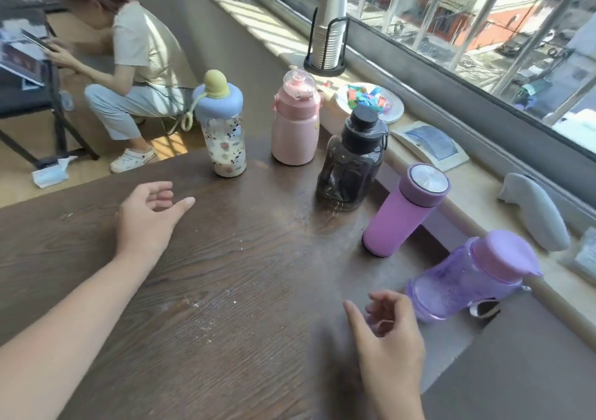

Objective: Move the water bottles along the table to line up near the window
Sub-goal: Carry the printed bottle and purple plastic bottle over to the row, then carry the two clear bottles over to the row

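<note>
On the dark table (225, 274), five bottles (350, 164) carry no legible writing; both hands' fingers (167, 194) loosely apart, empty

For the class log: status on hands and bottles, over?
Left hand open, right hand open, both empty. Five bottles upright along window edge of the table. Nothing blocking.

Table: a dark wooden table (225, 274) is seen, its far edge set along the window sill (467, 206).
Bottles: five are stood upright along that edge (none touching): patterned bottle (224, 132), pink bottle (295, 123), black jug (351, 164), purple flask (403, 210), translucent purple bottle (467, 281).
Left hand (145, 216): held empty, fingers loosely spread, above the table near its left edge.
Right hand (392, 342): held empty, fingers curled, just beside the translucent purple bottle.
</note>
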A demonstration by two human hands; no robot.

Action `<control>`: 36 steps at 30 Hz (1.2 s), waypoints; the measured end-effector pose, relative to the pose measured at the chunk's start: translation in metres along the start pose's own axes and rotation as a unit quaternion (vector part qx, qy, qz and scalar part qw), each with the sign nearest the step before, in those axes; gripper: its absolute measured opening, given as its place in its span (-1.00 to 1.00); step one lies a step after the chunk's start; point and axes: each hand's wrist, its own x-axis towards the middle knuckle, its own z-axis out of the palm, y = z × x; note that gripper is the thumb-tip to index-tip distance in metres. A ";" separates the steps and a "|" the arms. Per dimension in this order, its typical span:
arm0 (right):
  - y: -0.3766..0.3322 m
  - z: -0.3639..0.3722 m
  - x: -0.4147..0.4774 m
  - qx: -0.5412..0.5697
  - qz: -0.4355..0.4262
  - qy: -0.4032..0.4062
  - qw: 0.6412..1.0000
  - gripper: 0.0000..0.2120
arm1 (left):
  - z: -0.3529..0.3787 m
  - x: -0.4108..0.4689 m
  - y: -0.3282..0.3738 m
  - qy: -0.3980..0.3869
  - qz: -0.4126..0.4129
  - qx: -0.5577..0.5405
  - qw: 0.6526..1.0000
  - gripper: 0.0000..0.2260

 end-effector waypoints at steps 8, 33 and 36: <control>-0.102 0.152 -0.018 0.026 -0.123 -0.321 0.939 -0.32 | -0.146 -0.069 -0.024 0.080 -0.055 -0.056 0.994 -0.33; -0.297 0.392 -0.396 0.002 -0.325 -0.672 0.666 -0.22 | -0.382 -0.274 -0.169 0.463 -0.264 -0.049 0.845 -0.28; -0.304 0.407 -0.419 -0.001 -0.331 -0.666 0.669 -0.21 | -0.381 -0.268 -0.170 0.516 -0.286 -0.021 0.807 -0.11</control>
